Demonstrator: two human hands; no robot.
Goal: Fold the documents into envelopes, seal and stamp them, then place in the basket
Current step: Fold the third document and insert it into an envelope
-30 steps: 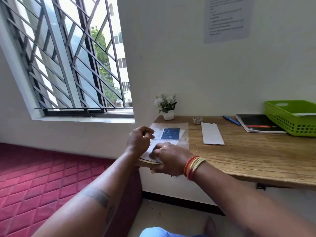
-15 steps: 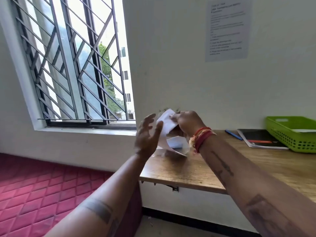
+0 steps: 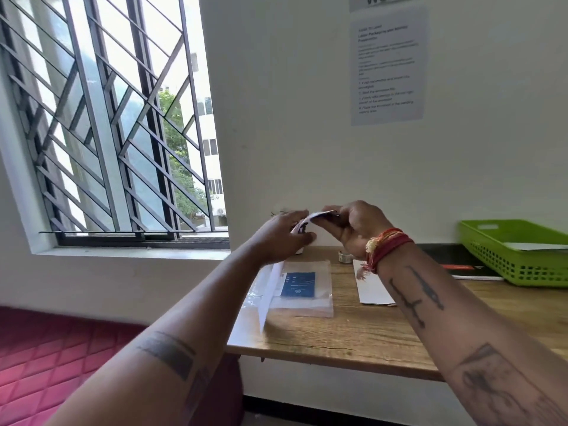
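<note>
Up above the counter, a thin white printed paper sheet [image 3: 272, 287] is held in the air by both hands. Its top edge curls over between the fingers, and its lower part hangs down as a narrow, flat strip, seen almost edge-on. The right hand [image 3: 350, 229] pinches the curled top edge between thumb and bent fingers; a bunch of red and yellow threads is tied round its wrist. The left hand [image 3: 282, 238] has its fingers bent against the sheet's near side, thumb below, gripping it.

Just beneath lies a glossy clear plastic sleeve [image 3: 307, 290], flat on the wood-grain counter [image 3: 353, 336], with a stack of white papers inside whose top sheet bears a dark blue rectangle. To its right lies a plain white oblong envelope [image 3: 373, 287], partly hidden by the right forearm. Behind that stands a small roll of tape [image 3: 345, 257]. Further right sits a lime-green plastic basket [image 3: 519, 250] with latticed walls, a pale sheet inside, and a black-covered book [image 3: 461, 265] tucked beside it. A printed notice [image 3: 388, 66] hangs on the white wall.
</note>
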